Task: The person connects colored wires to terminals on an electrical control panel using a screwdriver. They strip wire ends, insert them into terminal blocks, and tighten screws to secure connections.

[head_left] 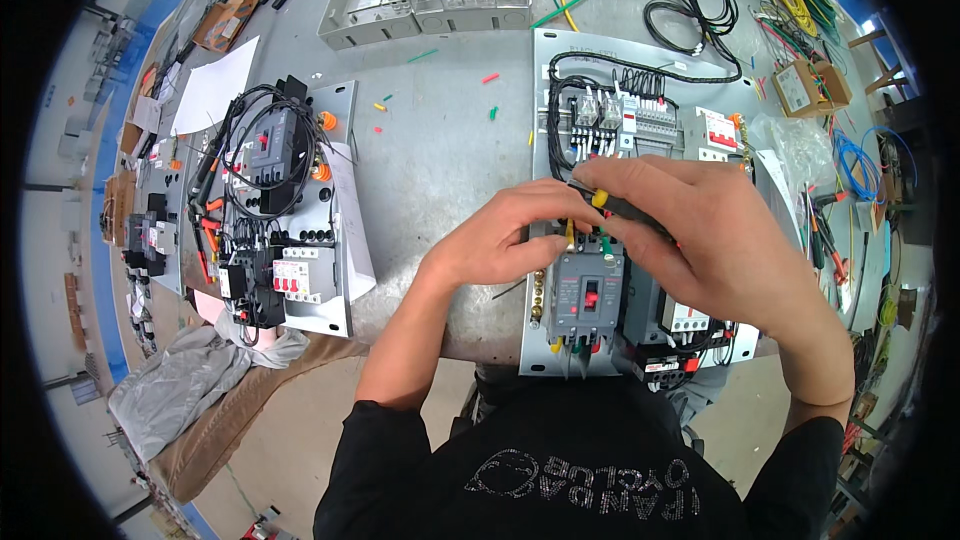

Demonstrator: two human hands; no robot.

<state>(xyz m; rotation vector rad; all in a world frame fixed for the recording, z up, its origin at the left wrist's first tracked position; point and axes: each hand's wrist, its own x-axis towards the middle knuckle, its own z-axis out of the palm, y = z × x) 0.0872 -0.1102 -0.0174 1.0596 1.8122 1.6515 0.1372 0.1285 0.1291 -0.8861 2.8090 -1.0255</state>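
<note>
A moulded-case circuit breaker [590,295], grey with a red toggle, is mounted on a white metal panel [541,352] in front of me. My left hand [510,233] bends over the breaker's upper terminals, its thumb and forefinger closed around a short yellow wire end [570,232]. Beside it is a green wire end [606,245]. From the right, my right hand [690,230] grips a dark hand tool with a yellow part [600,199]; its kind is hard to tell because the fingers cover most of it. Both hands' fingertips nearly meet above the terminals.
Left on the grey table lies another wired panel [335,120] with a coiled black cable. Grey enclosures with clear covers [470,15] stand at the back. Black cable [715,15], yellow wire coils [788,2] and a cardboard box [812,88] are far right. Wire scraps [490,78] lie scattered.
</note>
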